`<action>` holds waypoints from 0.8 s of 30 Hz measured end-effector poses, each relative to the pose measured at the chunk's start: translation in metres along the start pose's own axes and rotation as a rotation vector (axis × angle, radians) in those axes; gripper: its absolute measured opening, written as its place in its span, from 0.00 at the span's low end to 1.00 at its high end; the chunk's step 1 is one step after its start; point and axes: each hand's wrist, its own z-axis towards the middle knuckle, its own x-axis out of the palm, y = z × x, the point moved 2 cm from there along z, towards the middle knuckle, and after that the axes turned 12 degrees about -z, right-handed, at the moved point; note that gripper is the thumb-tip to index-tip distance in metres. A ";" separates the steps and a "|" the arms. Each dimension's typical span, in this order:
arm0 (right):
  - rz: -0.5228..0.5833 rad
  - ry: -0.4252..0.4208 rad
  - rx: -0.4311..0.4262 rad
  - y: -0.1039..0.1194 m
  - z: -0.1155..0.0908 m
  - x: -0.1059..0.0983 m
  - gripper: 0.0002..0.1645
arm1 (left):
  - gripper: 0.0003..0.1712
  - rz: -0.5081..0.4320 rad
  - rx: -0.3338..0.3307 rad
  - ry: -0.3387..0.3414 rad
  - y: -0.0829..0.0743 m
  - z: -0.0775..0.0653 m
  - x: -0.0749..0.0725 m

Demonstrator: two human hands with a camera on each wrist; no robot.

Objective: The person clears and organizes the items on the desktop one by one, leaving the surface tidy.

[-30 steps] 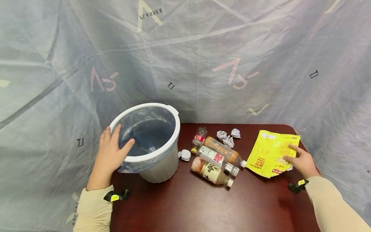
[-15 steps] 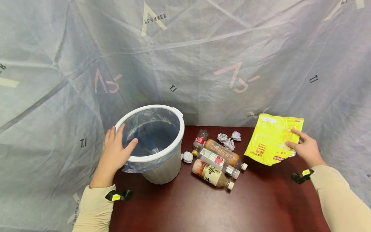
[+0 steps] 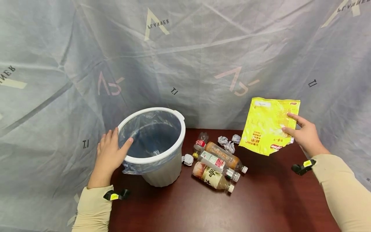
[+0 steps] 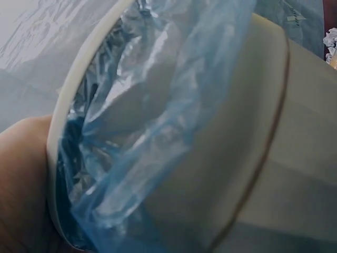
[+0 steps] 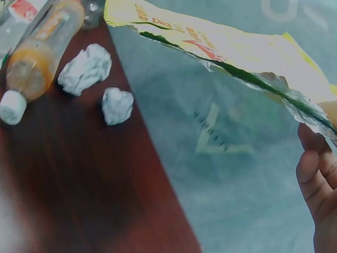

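My right hand (image 3: 308,137) pinches a flat yellow snack bag (image 3: 268,125) by its right side, thumb in front, holding it up above the back right of the table. In the right wrist view the bag's torn, silvery-edged mouth (image 5: 247,79) gapes beside the fingers. My left hand (image 3: 108,156) rests at the left rim of a pale waste bin (image 3: 163,172), fingers extended and thumb reaching over the opening. A bluish clear liner (image 4: 147,179) folds over the bin's rim and hangs down outside.
On the dark red table (image 3: 203,214), right of the bin, lie a small red-labelled bottle (image 3: 200,143), an orange-tinted bottle (image 3: 223,154), a clear bottle (image 3: 215,162) and a brown-tinted bottle (image 3: 213,177). Crumpled paper balls (image 3: 187,159) lie nearby. Grey sheeting (image 3: 197,64) hangs behind.
The right hand has raised the snack bag off the table, up and slightly left. My left hand stays at the bin, its index finger drawn back a little from the opening.
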 end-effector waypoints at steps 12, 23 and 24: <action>-0.002 -0.057 -0.028 0.063 0.010 -0.020 0.43 | 0.57 0.002 0.005 0.029 -0.002 0.001 0.000; 0.142 -0.066 -0.113 0.125 0.022 -0.016 0.43 | 0.55 0.024 0.019 0.028 0.001 0.002 -0.002; 0.164 -0.062 -0.123 0.131 0.024 -0.014 0.43 | 0.55 0.021 0.021 0.029 0.001 0.001 -0.002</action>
